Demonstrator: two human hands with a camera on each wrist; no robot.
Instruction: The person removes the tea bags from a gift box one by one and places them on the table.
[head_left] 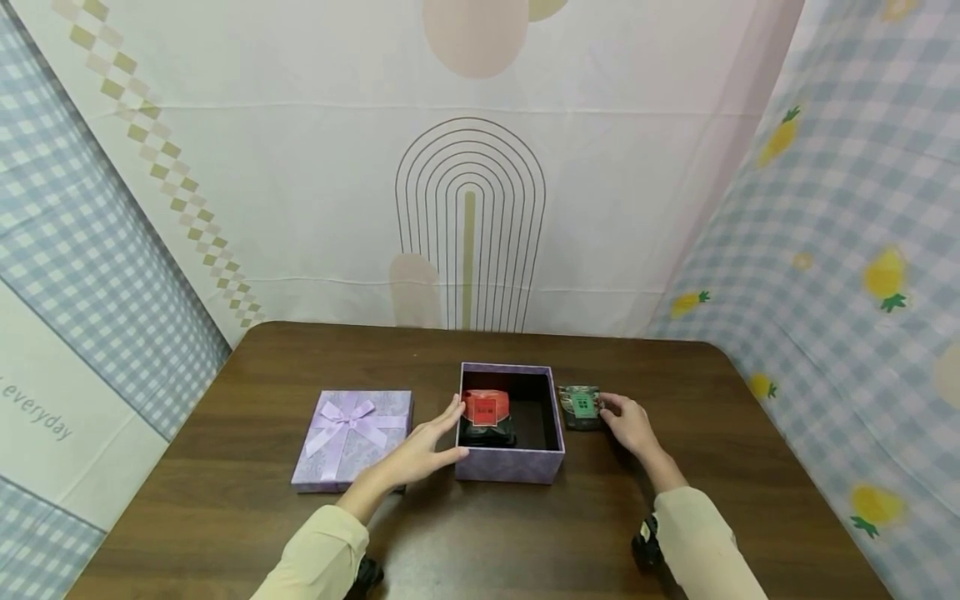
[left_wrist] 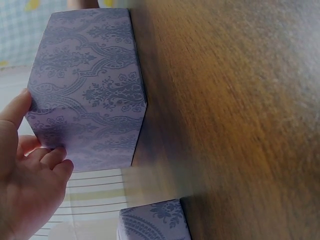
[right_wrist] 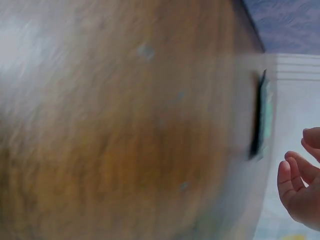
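As my relaxed left hand (head_left: 420,454) touches a purple cardboard box (head_left: 506,467), my loose right hand (head_left: 630,425) is by a dark-green plastic sachet (head_left: 579,408): likely light, slick; pinch right edge.

The square box (head_left: 506,467) stands upright and open-topped on the table, its lilac walls printed with a grey-blue damask pattern, its inside dark. The left grip (head_left: 420,456) touches the box at its left side, the thumb by the near left corner. A glossy red-and-black packet (head_left: 487,411) with a red label lies inside, against the left wall, leaving the right part of the floor bare. A dark packet (head_left: 581,406) with a green label lies flat, label up, just right of the box; the fingertips of the right grip (head_left: 628,425) are at its right edge.
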